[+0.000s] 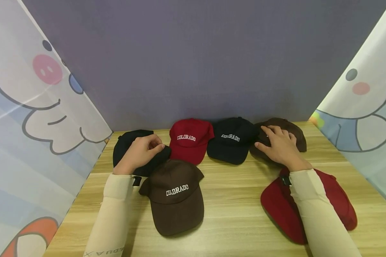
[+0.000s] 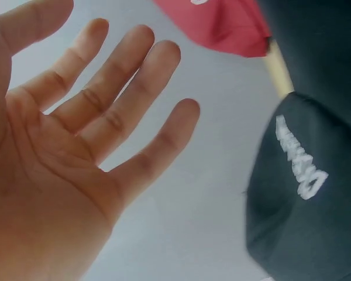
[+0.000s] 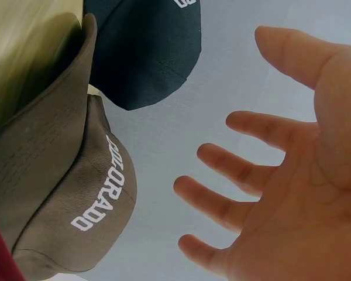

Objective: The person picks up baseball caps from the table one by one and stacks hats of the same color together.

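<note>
Six soft cotton caps lie on a pale wood-grain table [image 1: 231, 214], each a rounded crown with a curved stiff brim. The left hand [image 1: 141, 151] rests over a black cap [image 1: 125, 144] at the far left; in the head view its fingers look bent over the cloth, while the left wrist view shows the left hand with its palm spread and fingers straight, gripping nothing. The right hand [image 1: 279, 146] lies on a brown cap [image 1: 292, 132] at the far right of the back row, fingers relaxed and spread across the crown; the right wrist view shows the same loose, open palm, with raised white block letters reading COLORADO stitched on the matte brown twill beside it. Between these two caps sit a red cap [image 1: 191, 139] and a second black cap [image 1: 232, 141], touching side by side, both with the same white embroidered word across the front. Nearer the person, a second brown cap [image 1: 176, 198] lies brim toward the viewer, just beside the left wrist. A second red cap [image 1: 281, 207] lies under the right forearm, flattened, its smooth underside showing. Both forearms wear cream knit sleeves [image 1: 112, 210]. Cartoon-printed fabric panels [image 1: 35, 107] flank the table.
</note>
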Action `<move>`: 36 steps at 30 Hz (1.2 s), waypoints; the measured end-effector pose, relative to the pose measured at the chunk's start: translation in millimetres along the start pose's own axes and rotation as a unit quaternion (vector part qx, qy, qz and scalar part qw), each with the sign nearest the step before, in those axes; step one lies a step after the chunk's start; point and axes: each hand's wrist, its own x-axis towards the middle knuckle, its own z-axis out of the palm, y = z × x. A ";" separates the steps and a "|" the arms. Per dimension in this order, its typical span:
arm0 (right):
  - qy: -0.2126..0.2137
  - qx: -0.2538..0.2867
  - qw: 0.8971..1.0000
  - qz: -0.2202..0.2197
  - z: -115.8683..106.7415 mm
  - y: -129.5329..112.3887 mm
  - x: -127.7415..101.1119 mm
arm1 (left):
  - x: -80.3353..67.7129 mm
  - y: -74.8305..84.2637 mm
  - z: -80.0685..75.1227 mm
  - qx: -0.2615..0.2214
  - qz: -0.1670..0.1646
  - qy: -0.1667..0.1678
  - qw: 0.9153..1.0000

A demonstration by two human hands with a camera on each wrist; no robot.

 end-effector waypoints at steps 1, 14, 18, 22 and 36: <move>-0.001 0.001 1.000 0.001 -0.4 0.4 -0.1 | -1.6 2.0 -3.2 -0.007 0.000 -0.002 1.000; -0.020 0.003 1.000 0.013 -5.6 3.0 -2.2 | -32.5 -0.9 -10.8 -0.001 -0.014 -0.117 0.993; -0.024 -0.001 1.000 0.019 -5.6 2.9 -1.4 | -37.7 -7.1 -13.1 -0.001 -0.036 -0.156 0.987; -0.038 -0.004 0.999 0.021 -5.2 2.3 0.6 | -39.4 -12.6 -15.4 0.012 -0.057 -0.183 0.981; -0.114 -0.015 0.993 0.024 -4.4 5.8 0.2 | -39.4 -16.6 -15.1 -0.052 -0.022 -0.221 0.974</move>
